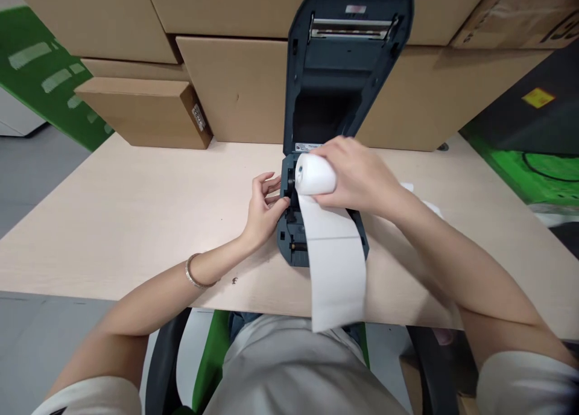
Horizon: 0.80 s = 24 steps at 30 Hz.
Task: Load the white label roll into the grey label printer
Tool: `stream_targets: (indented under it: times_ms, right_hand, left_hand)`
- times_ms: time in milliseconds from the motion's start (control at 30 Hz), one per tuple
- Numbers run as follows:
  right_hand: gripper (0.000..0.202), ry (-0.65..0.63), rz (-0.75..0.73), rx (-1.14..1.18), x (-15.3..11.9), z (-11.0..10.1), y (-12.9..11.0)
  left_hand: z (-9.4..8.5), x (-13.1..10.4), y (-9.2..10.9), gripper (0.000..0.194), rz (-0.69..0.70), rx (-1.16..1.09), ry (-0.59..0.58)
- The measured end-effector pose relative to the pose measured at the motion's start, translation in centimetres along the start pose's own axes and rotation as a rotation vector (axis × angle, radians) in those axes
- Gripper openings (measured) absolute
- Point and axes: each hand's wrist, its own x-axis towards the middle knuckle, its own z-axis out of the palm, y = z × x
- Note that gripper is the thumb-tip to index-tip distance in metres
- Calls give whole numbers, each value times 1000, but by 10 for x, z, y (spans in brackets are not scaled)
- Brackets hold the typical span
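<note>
A dark grey label printer point(293, 255) stands on the table with its lid point(337, 59) swung up and back. My right hand point(357, 174) grips a white label roll point(319, 175) over the printer's open bay. From the roll a strip of blank labels point(337, 270) hangs down across the printer's front and past the table's near edge. My left hand point(266, 207) rests against the printer's left side, thumb on the rim of the bay and the other fingers curved apart. The roll hides part of the bay's inside.
Large cardboard boxes point(244, 89) are stacked along the table's back edge, behind the raised lid. A flatter carton point(145, 113) lies at the back left. White paper scraps point(432, 208) lie on the table point(136, 222) behind my right forearm.
</note>
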Motion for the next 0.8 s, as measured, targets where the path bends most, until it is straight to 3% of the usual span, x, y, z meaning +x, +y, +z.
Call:
stream_targets:
  times_ms: [100, 167, 233, 300, 400, 567, 667, 800]
  right_hand:
    - [64, 288, -6, 56, -21, -39, 6]
    - [65, 392, -24, 49, -33, -67, 17]
    - [70, 390, -13, -3, -41, -88, 34]
    - [73, 294, 41, -46, -43, -94, 56]
    - [68, 59, 119, -62, -35, -73, 88]
    - [60, -256, 169, -26, -17, 1, 112]
    - [67, -308, 150, 25, -16, 27, 115]
    - [93, -280, 214, 84, -29, 20, 137]
  left_hand:
    - [-1, 0, 0, 56, -1, -8, -12]
    - [-1, -1, 0, 55, -2, -15, -13]
    - [-2, -1, 0, 53, -3, -15, -9]
    - [-2, -1, 0, 51, 0, -8, -10]
    - [-2, -1, 0, 49, 8, 3, -14]
    - [-2, 0, -2, 49, 11, 9, -23]
    - [-2, 0, -2, 50, 0, 8, -15]
    - [-3, -1, -2, 50, 0, 28, -38]
